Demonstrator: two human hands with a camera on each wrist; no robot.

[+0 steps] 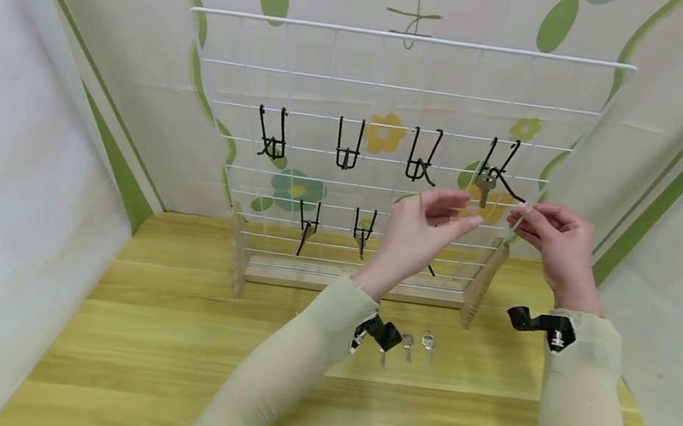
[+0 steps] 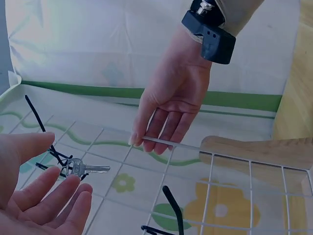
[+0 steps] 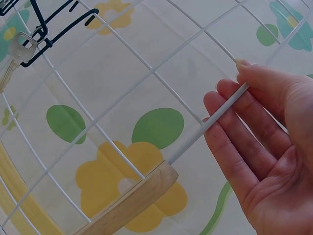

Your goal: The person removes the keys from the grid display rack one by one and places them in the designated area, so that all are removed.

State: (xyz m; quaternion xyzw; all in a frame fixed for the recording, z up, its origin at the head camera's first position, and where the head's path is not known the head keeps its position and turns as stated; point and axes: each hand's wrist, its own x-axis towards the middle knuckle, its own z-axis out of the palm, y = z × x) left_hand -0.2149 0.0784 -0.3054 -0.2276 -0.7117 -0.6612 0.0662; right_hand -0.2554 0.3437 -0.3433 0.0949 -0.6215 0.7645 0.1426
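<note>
Hooks (image 1: 273, 134) in black hang in two rows on the white wire rack (image 1: 401, 88), which stands in wooden feet on your yellow tabletop (image 1: 161, 333). Going from left to right, the first hooks hold nothing you can see. Your left hand (image 1: 422, 229) is up in front of the rack, near the middle, with its fingers loose and straight, and it holds nothing. In the left wrist view those fingers (image 2: 49, 200) sit just under a silver key (image 2: 83, 169), close to it, but you cannot tell if they touch it. That key (image 1: 485, 189) hangs on the last black hook (image 1: 499, 169) at the top right of the rack. Your right hand (image 1: 555, 239) is at the right edge of the rack, and its fingers (image 3: 244, 142) curl lightly round the white side wire (image 3: 210, 122) just above the wooden foot (image 3: 132, 200). Down on the tabletop, in front of the rack, lie two more small keys (image 1: 417, 344), side by side.
</note>
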